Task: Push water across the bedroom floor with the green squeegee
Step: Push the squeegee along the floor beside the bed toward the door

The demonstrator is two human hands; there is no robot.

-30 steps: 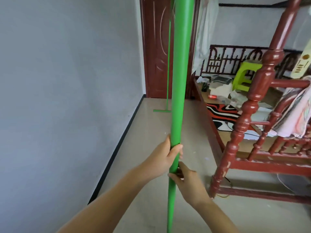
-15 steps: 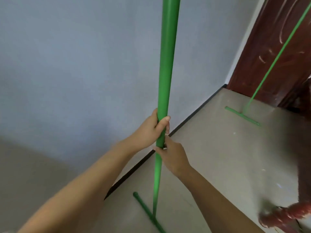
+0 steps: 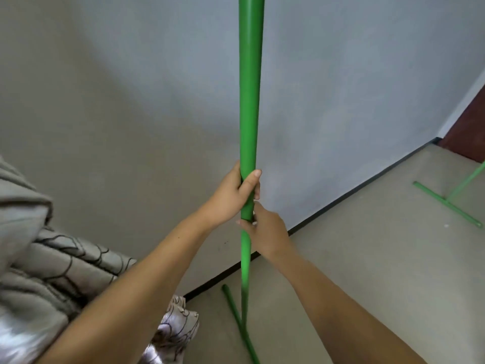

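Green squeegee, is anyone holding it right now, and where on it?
Yes. Both hands grip the green squeegee on its upright pole: left hand wrapped around the thicker upper sleeve, right hand just below it, at the sleeve's lower end.

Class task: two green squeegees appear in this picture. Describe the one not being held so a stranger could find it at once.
Follow the black skirting along the grey wall toward the dark red door at far right. There the second squeegee rests its blade on the floor, thin handle slanting out of frame. No hand touches it, unlike the thick-handled one nearby.

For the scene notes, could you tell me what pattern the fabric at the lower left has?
Grey-beige fabric with thin dark wavy lines, seen in the head view.
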